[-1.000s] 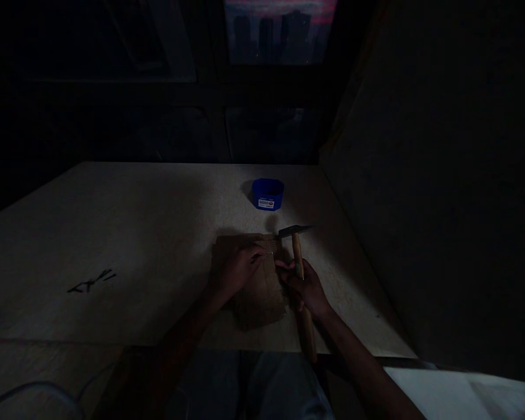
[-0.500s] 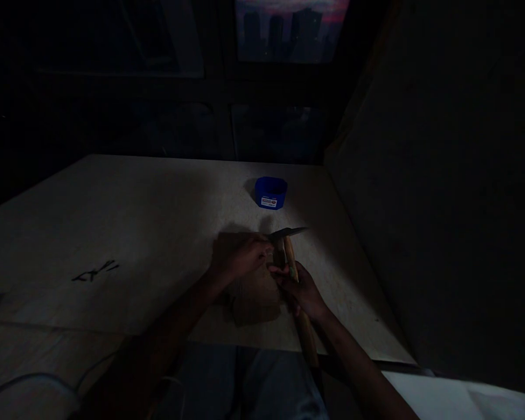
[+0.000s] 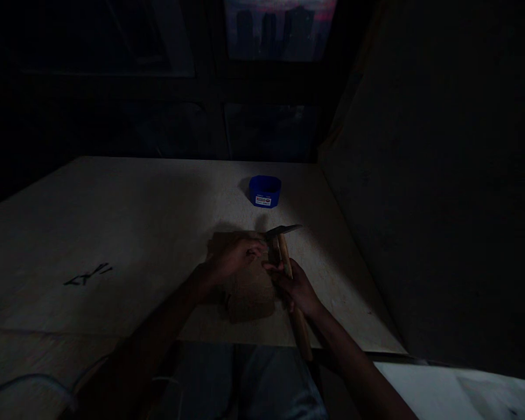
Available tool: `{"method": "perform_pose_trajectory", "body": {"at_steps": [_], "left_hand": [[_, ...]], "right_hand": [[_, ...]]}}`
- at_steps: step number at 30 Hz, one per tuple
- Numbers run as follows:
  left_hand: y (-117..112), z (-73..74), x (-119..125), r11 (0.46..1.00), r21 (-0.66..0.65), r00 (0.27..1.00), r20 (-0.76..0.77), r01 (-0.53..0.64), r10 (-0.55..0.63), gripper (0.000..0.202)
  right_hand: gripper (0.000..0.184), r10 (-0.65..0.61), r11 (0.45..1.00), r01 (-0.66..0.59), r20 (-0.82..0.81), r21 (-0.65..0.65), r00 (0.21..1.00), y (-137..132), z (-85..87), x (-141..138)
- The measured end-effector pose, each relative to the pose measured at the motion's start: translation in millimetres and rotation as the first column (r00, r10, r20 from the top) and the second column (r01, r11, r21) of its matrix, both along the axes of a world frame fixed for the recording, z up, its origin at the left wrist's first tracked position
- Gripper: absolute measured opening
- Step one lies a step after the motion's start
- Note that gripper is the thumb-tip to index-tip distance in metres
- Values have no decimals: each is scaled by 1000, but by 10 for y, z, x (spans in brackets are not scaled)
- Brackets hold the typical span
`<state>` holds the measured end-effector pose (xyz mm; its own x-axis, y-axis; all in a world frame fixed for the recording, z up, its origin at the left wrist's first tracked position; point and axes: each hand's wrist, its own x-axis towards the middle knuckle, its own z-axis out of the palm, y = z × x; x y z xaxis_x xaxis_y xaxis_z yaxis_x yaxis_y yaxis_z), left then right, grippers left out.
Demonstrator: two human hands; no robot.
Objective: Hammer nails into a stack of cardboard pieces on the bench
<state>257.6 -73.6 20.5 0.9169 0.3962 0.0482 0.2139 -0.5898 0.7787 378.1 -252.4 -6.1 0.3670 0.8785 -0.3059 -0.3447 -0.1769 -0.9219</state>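
Note:
The scene is very dark. My right hand is wrapped round the wooden handle of a hammer, whose dark metal head sits just over the far right corner of a brown wooden block on the table. My left hand rests on the block's far end, fingers pinched together close to the hammer head; what they pinch is too small and dark to name.
A small blue container stands beyond the block. Several dark nails lie scattered at the left on the pale tabletop. A tall dark board stands along the right side. A cable runs at the lower left.
The hammer head has moved left, from beside the block's corner to just over it near my left fingers. The view has shifted slightly.

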Motion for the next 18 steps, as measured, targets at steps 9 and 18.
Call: {"method": "perform_pose_trajectory", "body": {"at_steps": [9, 18], "left_hand": [[-10, 74, 148, 977, 173, 993, -17, 121, -120, 29], [-113, -244, -74, 963, -167, 969, 95, -211, 229, 11]], "right_hand": [[47, 7, 1000, -7, 28, 13, 1000, -2, -2, 1], [44, 36, 999, -37, 19, 37, 999, -5, -54, 4]]}}
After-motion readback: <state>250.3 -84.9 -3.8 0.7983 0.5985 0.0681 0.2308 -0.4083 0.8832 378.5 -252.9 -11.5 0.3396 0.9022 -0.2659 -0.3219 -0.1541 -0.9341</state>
